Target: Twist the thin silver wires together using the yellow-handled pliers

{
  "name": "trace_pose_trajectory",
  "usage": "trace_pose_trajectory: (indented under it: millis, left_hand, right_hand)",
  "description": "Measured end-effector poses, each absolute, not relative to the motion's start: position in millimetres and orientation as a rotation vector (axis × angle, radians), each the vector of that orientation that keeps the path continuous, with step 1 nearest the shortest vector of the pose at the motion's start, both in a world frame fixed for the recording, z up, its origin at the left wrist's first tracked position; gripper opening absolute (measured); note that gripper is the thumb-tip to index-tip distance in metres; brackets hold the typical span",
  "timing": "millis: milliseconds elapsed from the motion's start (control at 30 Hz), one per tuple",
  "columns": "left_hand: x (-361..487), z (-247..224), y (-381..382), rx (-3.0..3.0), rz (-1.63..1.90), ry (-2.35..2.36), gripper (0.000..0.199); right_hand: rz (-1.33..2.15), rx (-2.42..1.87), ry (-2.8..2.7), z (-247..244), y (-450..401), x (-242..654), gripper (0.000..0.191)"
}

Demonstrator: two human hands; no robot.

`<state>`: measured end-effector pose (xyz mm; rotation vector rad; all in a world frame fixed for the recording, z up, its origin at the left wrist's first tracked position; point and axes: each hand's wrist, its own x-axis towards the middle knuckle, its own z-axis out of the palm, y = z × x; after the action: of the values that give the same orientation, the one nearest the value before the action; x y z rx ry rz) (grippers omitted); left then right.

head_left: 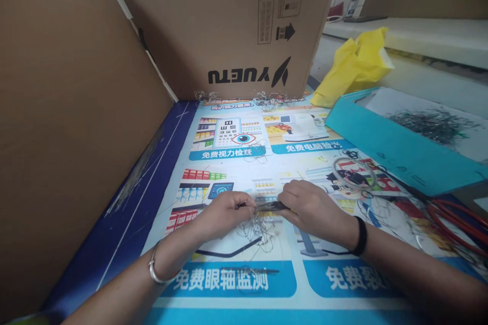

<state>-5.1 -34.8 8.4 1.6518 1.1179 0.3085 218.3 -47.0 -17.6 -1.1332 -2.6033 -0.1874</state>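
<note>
My left hand [232,212] is closed in a pinch, with thin wire at the fingertips. Wrapped in the fingers of my right hand [309,206] is a dark metal hand tool [270,206] like small pliers, its narrow tip pointing left to the left fingertips. Its jaws are too small to make out. Just below the two hands lies a loose tangle of thin silvery wire [261,231]. Nearer to me, a small bunch of dark straight wires [249,270] rests on the printed sheet [232,310].
Cardboard walls [229,25] stand at the back and left. Long thin wires [137,172] lie along the left side. To the right are a turquoise box [381,137] with dark wire pieces [434,127], a yellow bag [351,68], a clear ring [335,175] and red cords [453,226].
</note>
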Motion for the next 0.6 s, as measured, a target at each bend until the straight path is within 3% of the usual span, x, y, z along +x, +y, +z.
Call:
trace_pose_trajectory:
  millis: [200,600]
  left_hand:
    - [-5.6,9.3,-34.3,1.699,0.298,1.058,0.016]
    - [-6.0,9.8,-34.0,1.692,0.279,0.984,0.014]
  right_hand:
    - [-0.386,-1.039,-2.646,-14.8,-44.1,220.4,0.011]
    - [-0.556,-0.949,-2.673,-10.8,-44.5,220.7,0.013]
